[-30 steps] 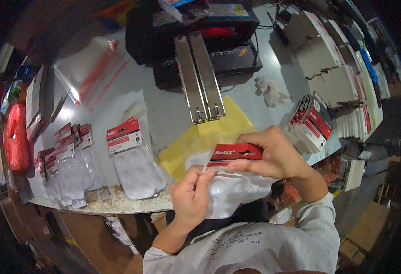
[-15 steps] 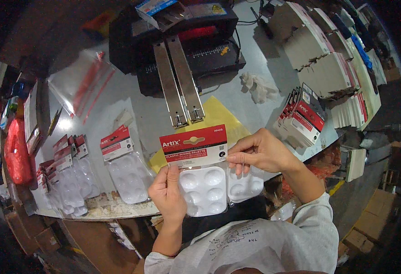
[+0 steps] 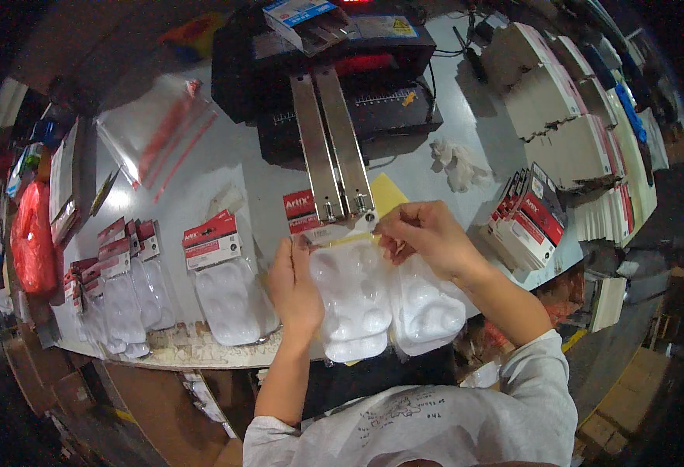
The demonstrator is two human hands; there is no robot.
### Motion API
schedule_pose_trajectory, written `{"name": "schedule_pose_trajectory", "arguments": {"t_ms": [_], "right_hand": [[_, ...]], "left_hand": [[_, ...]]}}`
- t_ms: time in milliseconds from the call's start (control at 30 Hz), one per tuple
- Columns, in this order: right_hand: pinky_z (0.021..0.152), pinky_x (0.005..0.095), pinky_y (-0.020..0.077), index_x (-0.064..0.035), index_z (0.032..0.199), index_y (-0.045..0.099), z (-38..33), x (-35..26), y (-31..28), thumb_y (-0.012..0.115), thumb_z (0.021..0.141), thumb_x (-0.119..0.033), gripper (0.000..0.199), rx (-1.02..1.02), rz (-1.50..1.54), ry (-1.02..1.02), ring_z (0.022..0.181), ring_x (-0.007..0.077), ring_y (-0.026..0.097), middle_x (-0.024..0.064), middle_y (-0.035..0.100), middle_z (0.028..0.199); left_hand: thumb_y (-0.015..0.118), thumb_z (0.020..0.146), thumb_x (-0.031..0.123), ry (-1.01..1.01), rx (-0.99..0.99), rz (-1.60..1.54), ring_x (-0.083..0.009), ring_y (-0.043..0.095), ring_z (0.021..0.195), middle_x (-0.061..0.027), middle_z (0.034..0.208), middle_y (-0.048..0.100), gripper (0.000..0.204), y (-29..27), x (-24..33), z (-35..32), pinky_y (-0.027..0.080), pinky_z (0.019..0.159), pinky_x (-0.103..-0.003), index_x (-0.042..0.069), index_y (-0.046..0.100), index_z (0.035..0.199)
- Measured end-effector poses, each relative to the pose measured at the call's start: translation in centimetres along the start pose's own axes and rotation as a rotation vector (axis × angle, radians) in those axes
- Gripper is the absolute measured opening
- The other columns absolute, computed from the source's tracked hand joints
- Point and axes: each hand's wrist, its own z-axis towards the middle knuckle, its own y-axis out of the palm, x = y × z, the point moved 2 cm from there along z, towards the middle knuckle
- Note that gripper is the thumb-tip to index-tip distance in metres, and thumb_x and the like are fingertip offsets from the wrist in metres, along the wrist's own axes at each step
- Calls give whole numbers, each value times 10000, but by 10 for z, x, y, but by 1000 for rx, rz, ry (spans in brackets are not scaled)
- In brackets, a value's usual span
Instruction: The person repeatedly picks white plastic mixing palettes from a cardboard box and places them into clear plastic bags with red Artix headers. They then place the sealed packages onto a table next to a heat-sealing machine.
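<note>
A white plastic mixing palette in a clear bag (image 3: pixel 351 292) lies before me, its red-and-white header card (image 3: pixel 303 212) partly hidden beneath two long metal arms (image 3: pixel 334 148) of a black machine (image 3: pixel 233 70). My left hand (image 3: pixel 295 294) grips the pack at its left edge near the top of the bag, fingers closed. At the card's right corner, my right hand (image 3: pixel 423 237) is closed in a pinch. Another bagged white palette (image 3: pixel 429 311) lies under the right hand, at the table's near edge.
One carded palette pack (image 3: pixel 233 300) lies left of my hands, and several overlap farther left (image 3: pixel 128 300). Header cards (image 3: pixel 525 222) stand in a bundle at right, before tall card stacks (image 3: pixel 548 101). Crumpled tissue (image 3: pixel 460 163), clear bags (image 3: pixel 151 132) and an opened small box (image 3: pixel 303 19) are around.
Both hands have pushed the palette pack forward, away from me, so its header card now sits under the metal arms' ends. The view has shifted slightly.
</note>
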Motion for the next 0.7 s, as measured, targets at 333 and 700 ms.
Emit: {"name": "schedule_pose_trajectory", "arguments": {"t_ms": [333, 700], "right_hand": [[520, 261, 491, 29, 792, 584, -11, -10, 0, 493, 891, -98, 185, 216, -537, -256, 573, 121, 585, 73, 602, 669], [1019, 376, 337, 43, 1319, 353, -101, -12, -166, 780, 624, -378, 917, 678, -1203, -344, 1237, 355, 416, 237, 424, 1326]], "left_hand": [[431, 952, 225, -17, 56, 39, -163, 506, 714, -108, 748, 566, 274, 2, -31, 8, 415, 699, -295, -13, 541, 873], [611, 818, 279, 584, -189, 445, -324, 540, 932, -143, 1045, 528, 341, 17, 49, -38, 441, 810, -404, 20, 557, 1033]]}}
